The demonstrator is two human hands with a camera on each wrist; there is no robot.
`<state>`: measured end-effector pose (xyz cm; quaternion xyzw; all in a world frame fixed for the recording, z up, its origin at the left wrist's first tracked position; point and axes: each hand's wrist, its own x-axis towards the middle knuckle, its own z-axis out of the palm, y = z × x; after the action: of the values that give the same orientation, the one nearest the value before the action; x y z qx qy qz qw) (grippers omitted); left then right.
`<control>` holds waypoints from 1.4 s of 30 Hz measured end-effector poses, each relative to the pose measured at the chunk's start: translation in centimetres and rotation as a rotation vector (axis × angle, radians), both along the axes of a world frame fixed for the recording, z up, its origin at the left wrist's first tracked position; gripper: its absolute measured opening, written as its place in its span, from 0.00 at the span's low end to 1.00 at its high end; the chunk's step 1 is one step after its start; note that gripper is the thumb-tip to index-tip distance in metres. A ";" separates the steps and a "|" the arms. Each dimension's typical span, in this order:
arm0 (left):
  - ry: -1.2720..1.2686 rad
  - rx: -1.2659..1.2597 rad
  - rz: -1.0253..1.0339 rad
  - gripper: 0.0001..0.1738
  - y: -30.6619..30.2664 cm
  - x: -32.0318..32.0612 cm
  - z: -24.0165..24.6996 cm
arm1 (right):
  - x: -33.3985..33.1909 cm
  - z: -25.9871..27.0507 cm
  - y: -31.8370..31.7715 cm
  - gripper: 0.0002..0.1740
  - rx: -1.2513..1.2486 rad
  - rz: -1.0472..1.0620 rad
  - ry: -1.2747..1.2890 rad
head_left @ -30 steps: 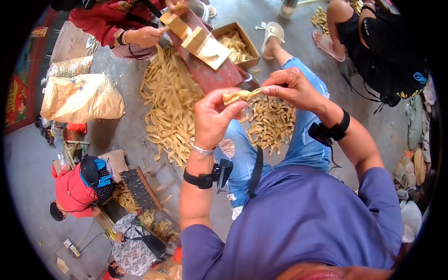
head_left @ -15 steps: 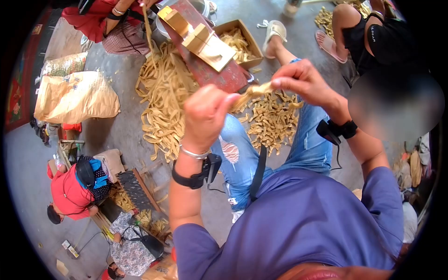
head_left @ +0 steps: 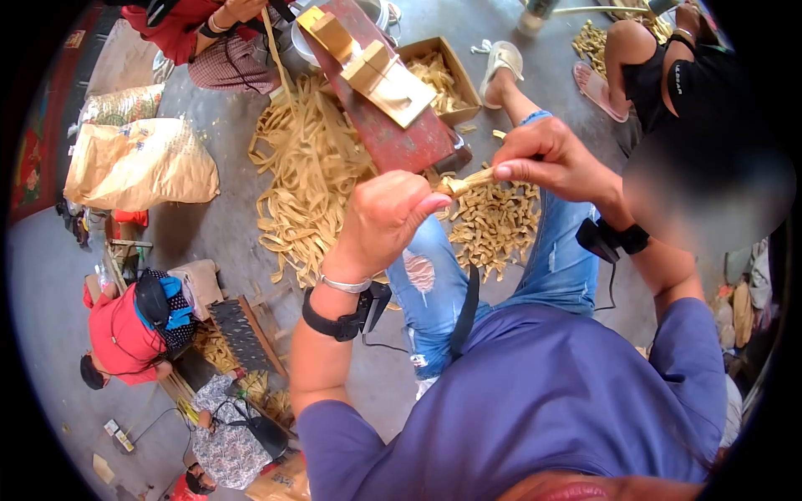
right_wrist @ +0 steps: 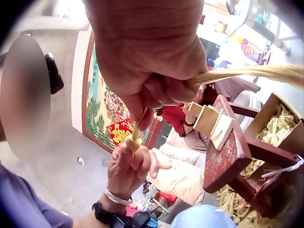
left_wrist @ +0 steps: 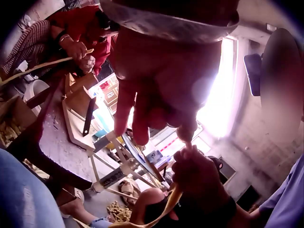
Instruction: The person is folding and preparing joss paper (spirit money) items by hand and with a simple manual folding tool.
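Note:
Between my two hands runs a soft tan strip (head_left: 468, 181) with a small knot in it. My left hand (head_left: 383, 219), back upward, pinches one end beside the knot. The other side is gripped by my right hand (head_left: 553, 163), thumb lying along the strip. In the right wrist view the knot (right_wrist: 134, 142) sits right at my left fingertips, and a long tail (right_wrist: 266, 72) trails from my right hand. Below my hands, a heap of short knotted pieces (head_left: 493, 225) lies on the floor between my legs.
Long loose strips (head_left: 305, 167) pile up left of a red bench (head_left: 409, 149) bearing a wooden jig (head_left: 388, 88). Behind it stands a cardboard box (head_left: 469, 111) of strips. A paper sack (head_left: 142, 167) lies at left. Other people sit around, one in red (head_left: 129, 334).
My left hand has rolled over, from thumb and fingers showing to its back upward. Both hands moved slightly apart with the strip between them. The person at the top now holds up a long strip.

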<state>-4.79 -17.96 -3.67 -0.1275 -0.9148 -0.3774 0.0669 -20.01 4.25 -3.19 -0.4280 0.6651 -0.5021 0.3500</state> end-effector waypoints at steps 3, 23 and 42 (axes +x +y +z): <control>0.105 0.225 0.291 0.11 0.2 -1.0 0.0 | 0.6 -0.2 -0.9 0.10 -0.015 -0.023 0.089; -0.248 1.123 0.624 0.07 -4.7 -6.9 -7.8 | -8.3 -6.8 -11.3 0.08 -0.117 -0.119 0.470; -0.487 0.873 0.295 0.16 5.0 -4.6 -7.3 | -3.2 -6.0 -4.8 0.10 -0.375 -0.398 -0.353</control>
<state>-9.41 -12.99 -11.00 0.1341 -0.6695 -0.7290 -0.0484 -23.24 -0.59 -9.22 -0.2528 0.5605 -0.7410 0.2698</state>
